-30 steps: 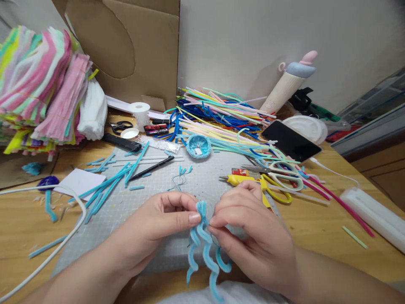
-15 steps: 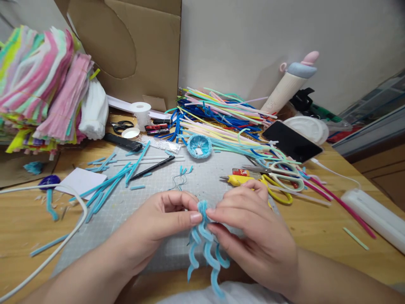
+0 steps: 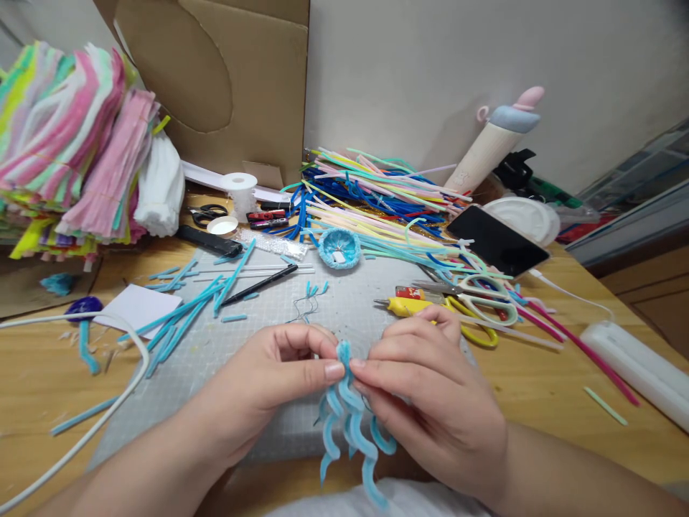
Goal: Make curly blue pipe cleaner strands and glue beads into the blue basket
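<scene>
Turned slightly between the fingertips since half a second ago, the coiled sky-blue chenille stems [image 3: 344, 353] now show another curl behind the front ones. They hang over the near side of the cutting mat [image 3: 344, 305], spirals free, perhaps so nothing flattens them. The left hand [image 3: 283, 366] pinches their gathered top between thumb and forefinger, apparently steadying it; the right hand [image 3: 430, 395] has its fingertips drawn in against the other side, though whether they grip anything I cannot tell. Beyond, cut blue pieces [image 3: 235, 276] lie left and white-handled scissors [image 3: 456, 289] right, probably for easy reach. Farther back, a fuzzy blue cup [image 3: 352, 251] sits hollow side up.
</scene>
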Motion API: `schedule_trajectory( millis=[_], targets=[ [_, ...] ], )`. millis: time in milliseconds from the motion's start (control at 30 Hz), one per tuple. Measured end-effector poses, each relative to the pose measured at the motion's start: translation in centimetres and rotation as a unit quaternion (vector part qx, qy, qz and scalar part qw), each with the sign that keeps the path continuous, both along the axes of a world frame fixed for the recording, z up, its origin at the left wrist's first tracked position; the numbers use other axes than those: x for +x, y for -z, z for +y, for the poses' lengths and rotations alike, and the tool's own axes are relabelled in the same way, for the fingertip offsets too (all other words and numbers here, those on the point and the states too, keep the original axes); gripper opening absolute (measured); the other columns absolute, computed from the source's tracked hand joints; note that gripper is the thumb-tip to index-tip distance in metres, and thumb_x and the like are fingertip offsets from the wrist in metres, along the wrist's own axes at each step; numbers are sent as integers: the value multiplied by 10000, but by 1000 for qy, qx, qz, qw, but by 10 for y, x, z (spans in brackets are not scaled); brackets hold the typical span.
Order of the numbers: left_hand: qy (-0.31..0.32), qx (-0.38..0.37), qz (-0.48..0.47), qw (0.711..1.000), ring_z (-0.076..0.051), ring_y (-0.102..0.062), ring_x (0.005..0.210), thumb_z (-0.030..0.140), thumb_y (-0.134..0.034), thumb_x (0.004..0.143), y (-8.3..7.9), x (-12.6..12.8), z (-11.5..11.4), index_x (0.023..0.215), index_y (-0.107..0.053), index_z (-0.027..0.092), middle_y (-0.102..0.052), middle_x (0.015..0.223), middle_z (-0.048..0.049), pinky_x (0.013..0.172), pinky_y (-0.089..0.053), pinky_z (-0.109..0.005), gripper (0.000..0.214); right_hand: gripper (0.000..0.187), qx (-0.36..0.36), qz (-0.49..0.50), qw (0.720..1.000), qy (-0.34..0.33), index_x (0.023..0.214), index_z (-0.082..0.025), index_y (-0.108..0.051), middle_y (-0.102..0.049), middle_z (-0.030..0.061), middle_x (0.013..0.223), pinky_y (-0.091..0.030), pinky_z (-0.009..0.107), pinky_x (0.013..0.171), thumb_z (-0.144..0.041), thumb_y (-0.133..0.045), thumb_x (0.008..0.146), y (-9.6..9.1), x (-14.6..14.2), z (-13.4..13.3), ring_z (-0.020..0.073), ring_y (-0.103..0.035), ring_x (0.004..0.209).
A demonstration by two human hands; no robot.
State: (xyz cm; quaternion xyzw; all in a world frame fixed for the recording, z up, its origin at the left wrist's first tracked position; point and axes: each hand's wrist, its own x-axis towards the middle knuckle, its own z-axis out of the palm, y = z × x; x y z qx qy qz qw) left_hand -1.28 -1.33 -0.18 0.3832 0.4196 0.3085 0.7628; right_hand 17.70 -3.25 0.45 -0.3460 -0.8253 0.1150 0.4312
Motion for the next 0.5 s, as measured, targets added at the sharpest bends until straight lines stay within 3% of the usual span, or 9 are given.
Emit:
schedule_trajectory(
  millis=[500],
  targets=[
    [-6, -4, -7, 1000, -131, -490, 698, 279, -785, 646, -1, 0, 0, 672, -690, 170, -601, 706, 6, 687, -375, -237, 148, 145, -8, 2, 1000, 17, 887, -213, -667, -703, -21, 739, -350, 391, 804, -96, -626, 812, -1, 0, 0, 147, -621, 713]
  ],
)
